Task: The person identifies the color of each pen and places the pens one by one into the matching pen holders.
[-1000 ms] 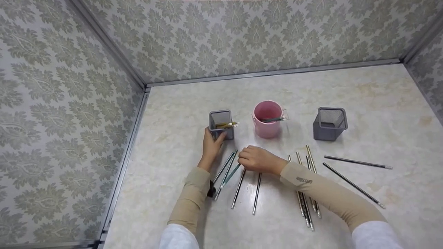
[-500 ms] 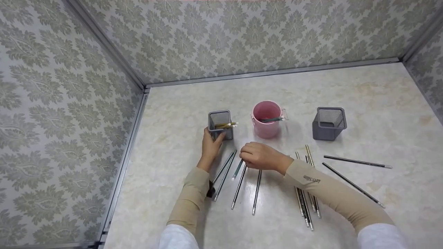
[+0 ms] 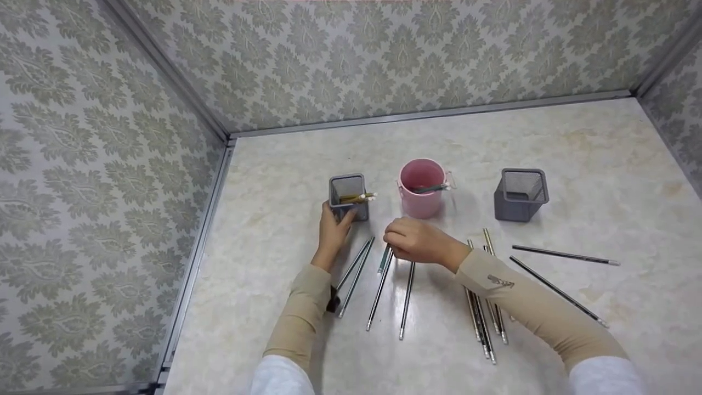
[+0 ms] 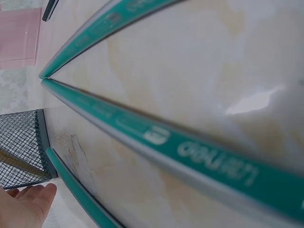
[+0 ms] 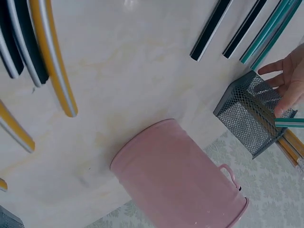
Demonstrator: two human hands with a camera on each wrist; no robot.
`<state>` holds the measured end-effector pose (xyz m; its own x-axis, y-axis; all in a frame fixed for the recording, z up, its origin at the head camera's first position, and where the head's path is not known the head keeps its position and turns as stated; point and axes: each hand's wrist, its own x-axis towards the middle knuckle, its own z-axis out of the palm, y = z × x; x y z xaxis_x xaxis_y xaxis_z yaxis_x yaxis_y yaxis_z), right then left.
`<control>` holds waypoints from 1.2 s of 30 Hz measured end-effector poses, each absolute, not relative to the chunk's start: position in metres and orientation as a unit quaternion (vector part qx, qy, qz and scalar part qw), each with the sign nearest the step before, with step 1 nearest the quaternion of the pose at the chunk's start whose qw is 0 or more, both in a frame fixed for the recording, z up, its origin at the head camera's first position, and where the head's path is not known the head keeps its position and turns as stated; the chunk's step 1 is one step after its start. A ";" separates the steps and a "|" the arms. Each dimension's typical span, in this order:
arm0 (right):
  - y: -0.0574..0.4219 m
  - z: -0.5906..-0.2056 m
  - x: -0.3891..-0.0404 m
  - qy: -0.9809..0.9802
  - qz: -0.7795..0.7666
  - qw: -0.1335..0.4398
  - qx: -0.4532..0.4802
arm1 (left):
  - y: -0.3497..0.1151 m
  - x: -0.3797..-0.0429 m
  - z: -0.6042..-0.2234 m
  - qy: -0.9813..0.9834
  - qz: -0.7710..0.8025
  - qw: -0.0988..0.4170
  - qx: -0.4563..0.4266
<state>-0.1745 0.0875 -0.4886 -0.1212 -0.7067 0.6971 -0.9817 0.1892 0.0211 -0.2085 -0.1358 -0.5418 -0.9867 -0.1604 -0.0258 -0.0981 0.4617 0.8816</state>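
Note:
My left hand [image 3: 332, 236] holds the near side of a grey mesh pen holder [image 3: 357, 214], thumb and fingers spread about its lower part. Yellow pencils [image 3: 356, 198] lean out of that holder to the right. Just in front of a pink bucket [image 3: 421, 206], my right hand [image 3: 417, 241] pinches a green pencil [image 3: 384, 262], its white eraser end pointing toward me. Two more green pencils [image 3: 357, 277] lie on the table beside my left wrist, their far tips close together. Green pencils [image 3: 433, 188] also rest inside the bucket.
A second mesh holder [image 3: 518, 208] stands at the right. Two dark pencils [image 3: 407, 299] lie below my right hand. A cluster of dark and yellow pencils [image 3: 482, 329] runs under my right forearm. Another dark pencil [image 3: 565, 255] lies farther right. Patterned walls [image 3: 384, 60] border the table.
My right hand has lifted the green pencil away from the two beside my left wrist and moved slightly right and up toward the bucket. My left hand stays at the holder.

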 end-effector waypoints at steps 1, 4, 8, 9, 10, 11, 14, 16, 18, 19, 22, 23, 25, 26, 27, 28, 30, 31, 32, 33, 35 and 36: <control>0.088 -0.488 -0.175 -0.712 0.233 0.297 0.592 | -0.136 -0.209 -0.542 -0.855 -0.513 0.030 0.076; 0.091 -0.485 -0.176 -0.712 0.239 0.299 0.588 | -0.137 -0.209 -0.541 -0.858 -0.508 0.030 0.074; 0.095 -0.480 -0.179 -0.712 0.251 0.307 0.580 | -0.137 -0.209 -0.541 -0.859 -0.505 0.033 0.074; 0.096 -0.478 -0.180 -0.714 0.253 0.307 0.576 | -0.137 -0.209 -0.542 -0.859 -0.506 0.033 0.074; 0.097 -0.477 -0.180 -0.715 0.255 0.308 0.573 | -0.137 -0.210 -0.542 -0.858 -0.507 0.033 0.075; 0.099 -0.475 -0.181 -0.717 0.256 0.309 0.570 | -0.137 -0.210 -0.542 -0.858 -0.508 0.033 0.075; 0.103 -0.469 -0.182 -0.722 0.256 0.306 0.565 | -0.137 -0.210 -0.543 -0.856 -0.511 0.033 0.076; 0.105 -0.465 -0.183 -0.725 0.261 0.302 0.562 | -0.137 -0.210 -0.543 -0.854 -0.513 0.033 0.076; 0.108 -0.461 -0.184 -0.727 0.266 0.298 0.559 | -0.137 -0.210 -0.543 -0.854 -0.514 0.032 0.077; 0.109 -0.458 -0.185 -0.727 0.269 0.298 0.557 | -0.137 -0.210 -0.543 -0.854 -0.514 0.031 0.077; 0.112 -0.453 -0.187 -0.730 0.274 0.301 0.548 | -0.136 -0.210 -0.543 -0.854 -0.513 0.028 0.078; 0.113 -0.451 -0.188 -0.732 0.272 0.305 0.545 | -0.136 -0.210 -0.544 -0.854 -0.513 0.027 0.079; 0.115 -0.448 -0.189 -0.735 0.268 0.314 0.538 | -0.136 -0.210 -0.544 -0.854 -0.513 0.029 0.080; 0.116 -0.447 -0.189 -0.738 0.265 0.318 0.533 | -0.135 -0.211 -0.545 -0.854 -0.513 0.030 0.080; 0.117 -0.445 -0.190 -0.739 0.266 0.322 0.528 | -0.135 -0.211 -0.545 -0.854 -0.512 0.032 0.079; 0.118 -0.444 -0.190 -0.741 0.268 0.328 0.522 | -0.135 -0.211 -0.545 -0.854 -0.513 0.033 0.078; 0.120 -0.442 -0.191 -0.743 0.279 0.335 0.508 | -0.135 -0.211 -0.546 -0.854 -0.513 0.035 0.074; 0.120 -0.441 -0.191 -0.744 0.287 0.337 0.501 | -0.135 -0.210 -0.546 -0.855 -0.512 0.035 0.072; 0.121 -0.440 -0.192 -0.745 0.296 0.340 0.492 | -0.135 -0.210 -0.545 -0.856 -0.510 0.035 0.071; 0.122 -0.439 -0.192 -0.745 0.308 0.341 0.483 | -0.136 -0.210 -0.545 -0.858 -0.507 0.034 0.071; 0.125 -0.437 -0.194 -0.748 0.332 0.343 0.462 | -0.137 -0.210 -0.543 -0.862 -0.500 0.030 0.072; 0.126 -0.436 -0.195 -0.751 0.345 0.341 0.448 | -0.137 -0.210 -0.542 -0.864 -0.497 0.028 0.073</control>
<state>-0.1952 0.1257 -0.4364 -0.3663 -0.4370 0.8215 -0.9078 0.3616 -0.2125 -0.2103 -0.1374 -0.5422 -0.9877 -0.1545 -0.0247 -0.0991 0.4961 0.8626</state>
